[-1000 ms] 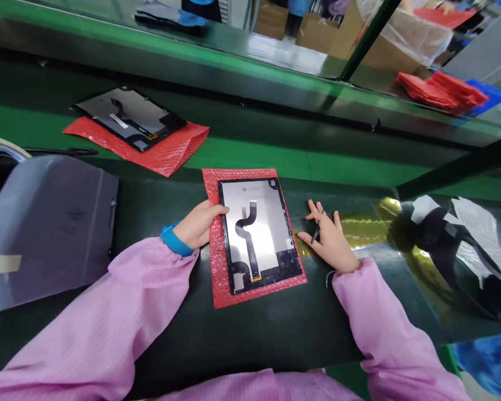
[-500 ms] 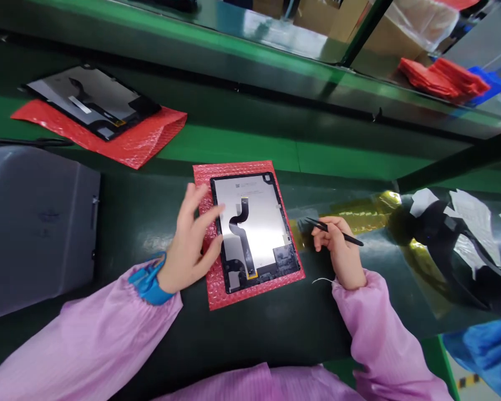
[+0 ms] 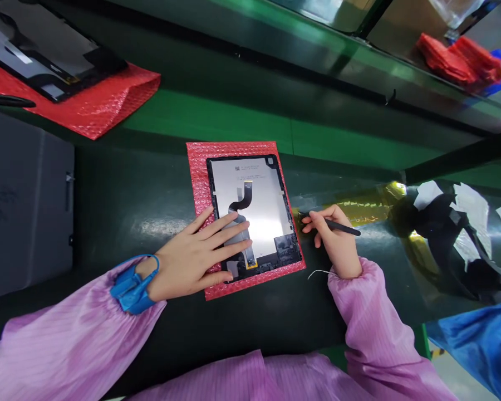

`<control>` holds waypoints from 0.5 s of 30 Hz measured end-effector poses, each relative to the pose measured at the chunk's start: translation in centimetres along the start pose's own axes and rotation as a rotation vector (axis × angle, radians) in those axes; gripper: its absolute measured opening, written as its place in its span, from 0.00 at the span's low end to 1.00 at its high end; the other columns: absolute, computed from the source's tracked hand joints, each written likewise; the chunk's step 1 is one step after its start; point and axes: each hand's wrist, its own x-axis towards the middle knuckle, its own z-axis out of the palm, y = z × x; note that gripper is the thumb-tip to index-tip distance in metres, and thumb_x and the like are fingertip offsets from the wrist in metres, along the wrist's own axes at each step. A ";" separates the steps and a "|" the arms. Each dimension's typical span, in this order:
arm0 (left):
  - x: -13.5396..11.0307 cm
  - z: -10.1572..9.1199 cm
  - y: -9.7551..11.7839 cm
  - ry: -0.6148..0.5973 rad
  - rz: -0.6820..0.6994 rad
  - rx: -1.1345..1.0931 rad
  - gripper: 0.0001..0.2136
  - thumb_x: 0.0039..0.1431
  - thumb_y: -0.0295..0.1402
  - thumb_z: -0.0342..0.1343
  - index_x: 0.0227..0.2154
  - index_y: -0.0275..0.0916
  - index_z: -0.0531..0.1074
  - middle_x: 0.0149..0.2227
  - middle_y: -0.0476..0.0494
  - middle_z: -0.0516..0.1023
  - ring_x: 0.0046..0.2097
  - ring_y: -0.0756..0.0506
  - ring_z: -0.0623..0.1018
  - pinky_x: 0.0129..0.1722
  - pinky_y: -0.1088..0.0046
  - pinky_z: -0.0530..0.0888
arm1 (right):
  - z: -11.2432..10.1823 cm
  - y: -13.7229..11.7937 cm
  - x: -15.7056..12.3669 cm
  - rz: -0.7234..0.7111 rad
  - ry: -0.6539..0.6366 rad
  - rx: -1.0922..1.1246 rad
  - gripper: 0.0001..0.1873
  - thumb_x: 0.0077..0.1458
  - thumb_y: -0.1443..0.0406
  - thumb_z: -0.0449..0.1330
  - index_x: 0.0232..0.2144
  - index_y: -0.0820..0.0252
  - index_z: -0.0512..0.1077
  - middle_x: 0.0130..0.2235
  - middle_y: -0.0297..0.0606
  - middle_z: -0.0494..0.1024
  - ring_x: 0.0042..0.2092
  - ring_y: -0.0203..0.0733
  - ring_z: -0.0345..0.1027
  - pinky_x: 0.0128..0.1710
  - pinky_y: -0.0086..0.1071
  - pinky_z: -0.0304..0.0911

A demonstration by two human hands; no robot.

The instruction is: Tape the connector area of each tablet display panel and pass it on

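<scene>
A tablet screen panel (image 3: 259, 195) lies back side up on a red bubble-wrap bag (image 3: 198, 172) in front of me, with a black flex cable (image 3: 240, 203) running down its silver back. My left hand (image 3: 196, 256) lies flat on the panel's lower left part, fingers spread, and a blue wrist strap (image 3: 133, 284) is on that wrist. My right hand (image 3: 336, 236) rests just right of the panel and is closed on a thin black tool (image 3: 338, 226), whose tip points at the panel's right edge.
A second panel (image 3: 45, 50) on a red bag (image 3: 96, 106) lies at the far left. A grey box (image 3: 20, 195) stands at the left. Yellow film and white scraps on a black lump (image 3: 451, 228) lie at the right. Red bags (image 3: 459, 58) are stacked beyond the green rail.
My left hand let go of the bag's left edge and came down flat on the panel. My right hand picked up the black tool and brought its tip to the panel's edge.
</scene>
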 end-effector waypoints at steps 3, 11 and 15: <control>0.0 0.1 0.0 -0.008 0.002 0.010 0.29 0.72 0.51 0.53 0.71 0.50 0.61 0.75 0.48 0.58 0.77 0.39 0.53 0.76 0.52 0.41 | -0.1 0.3 0.0 -0.032 0.028 0.051 0.21 0.57 0.50 0.70 0.29 0.56 0.66 0.30 0.36 0.84 0.19 0.31 0.68 0.13 0.23 0.55; 0.0 -0.1 0.2 -0.011 0.002 -0.007 0.29 0.72 0.48 0.54 0.71 0.46 0.61 0.75 0.43 0.58 0.77 0.36 0.51 0.76 0.49 0.44 | 1.2 -0.4 -3.7 -0.214 0.073 0.200 0.18 0.62 0.56 0.68 0.30 0.55 0.64 0.28 0.32 0.83 0.23 0.34 0.75 0.14 0.22 0.54; -0.1 -0.6 0.6 0.004 0.068 -0.085 0.23 0.73 0.37 0.52 0.68 0.42 0.66 0.73 0.42 0.62 0.77 0.38 0.51 0.76 0.51 0.46 | 3.3 -1.3 -7.6 -0.146 -0.127 0.226 0.13 0.65 0.60 0.65 0.31 0.55 0.67 0.30 0.34 0.84 0.24 0.35 0.77 0.15 0.22 0.58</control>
